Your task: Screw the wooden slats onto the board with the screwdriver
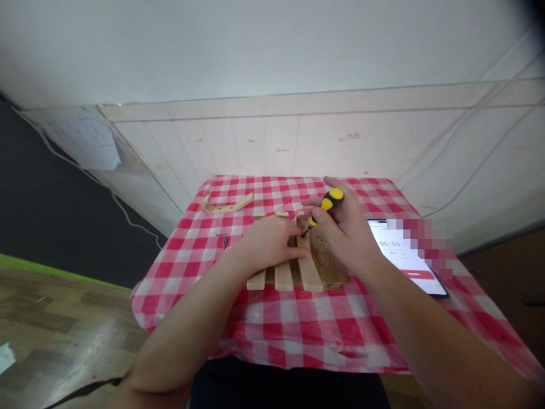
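Observation:
A small wooden slatted piece (298, 271) lies on the red-and-white checked tablecloth (298, 329). My left hand (268, 244) rests flat on its slats, fingers stretched out and pressing it down. My right hand (343, 233) is closed around a screwdriver with a yellow-and-black handle (327, 204), tilted so its tip points down at the wood just beside my left fingertips. The tip itself is partly hidden between the two hands.
A curved wooden part (227, 204) lies at the table's far left. A few dark screws (223, 240) lie left of my left hand. A phone (404, 255) showing a timer lies at the right. Behind the table is a white panelled wall.

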The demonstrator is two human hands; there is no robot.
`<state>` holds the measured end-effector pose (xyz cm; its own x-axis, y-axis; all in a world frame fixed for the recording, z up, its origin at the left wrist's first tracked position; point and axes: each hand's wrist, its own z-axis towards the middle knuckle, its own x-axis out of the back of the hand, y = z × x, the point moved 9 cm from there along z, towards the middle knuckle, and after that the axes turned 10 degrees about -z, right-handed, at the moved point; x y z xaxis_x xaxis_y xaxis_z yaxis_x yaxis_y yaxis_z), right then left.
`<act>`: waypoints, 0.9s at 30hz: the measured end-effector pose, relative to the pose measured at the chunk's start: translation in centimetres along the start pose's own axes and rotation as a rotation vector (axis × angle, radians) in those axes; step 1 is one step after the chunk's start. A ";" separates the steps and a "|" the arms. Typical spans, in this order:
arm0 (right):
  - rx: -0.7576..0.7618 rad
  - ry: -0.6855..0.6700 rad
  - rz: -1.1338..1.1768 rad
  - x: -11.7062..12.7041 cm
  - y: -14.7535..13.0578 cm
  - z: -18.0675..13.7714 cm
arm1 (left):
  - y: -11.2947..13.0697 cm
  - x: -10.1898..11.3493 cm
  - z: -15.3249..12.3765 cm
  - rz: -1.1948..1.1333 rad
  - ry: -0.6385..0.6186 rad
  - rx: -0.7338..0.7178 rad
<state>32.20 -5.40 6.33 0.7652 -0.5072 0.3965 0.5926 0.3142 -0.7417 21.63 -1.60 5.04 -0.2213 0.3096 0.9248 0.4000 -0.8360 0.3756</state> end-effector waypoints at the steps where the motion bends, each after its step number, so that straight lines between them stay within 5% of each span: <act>1: 0.027 0.023 -0.006 0.2 -0.2 0.0 | 0.1 0.0 0.0 0.008 -0.002 0.001; 10: 0.125 -0.039 -0.085 1.4 -1.3 -0.1 | 0.0 0.0 -0.6 -0.133 -0.120 -0.064; 27: 0.078 0.085 -0.076 2.6 -0.6 0.6 | -0.4 0.4 -0.3 -0.206 -0.071 -0.054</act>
<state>34.04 -6.41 8.12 0.6953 -0.5972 0.3999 0.6682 0.3320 -0.6658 21.12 -1.24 5.19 -0.2296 0.5060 0.8314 0.3045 -0.7740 0.5552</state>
